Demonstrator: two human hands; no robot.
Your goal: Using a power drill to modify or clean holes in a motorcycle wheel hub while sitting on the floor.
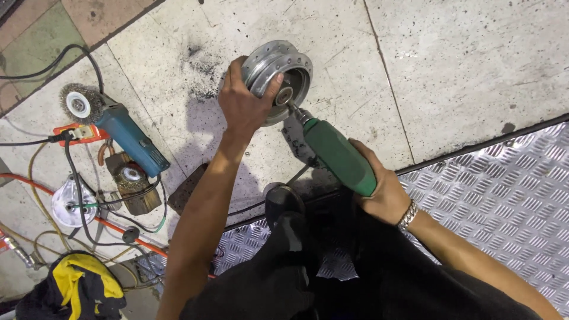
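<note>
A round silver metal wheel hub (278, 71) stands tilted on the pale stone floor, its open face turned toward me. My left hand (243, 104) grips its near rim, thumb over the edge. My right hand (379, 189) holds a green electric die grinder (338, 155) by its body, wrist wearing a metal bracelet. The grinder's thin bit reaches into the centre bore of the hub. My dark-trousered knee and shoe (283, 201) sit between my arms.
At left lie a blue angle grinder with a wire cup brush (115, 127), a second wire-brush tool (131, 178), another silver hub (72, 204), orange and black cables, and a yellow-black cloth (74, 284). A checker-plate metal ramp (504, 184) lies at right.
</note>
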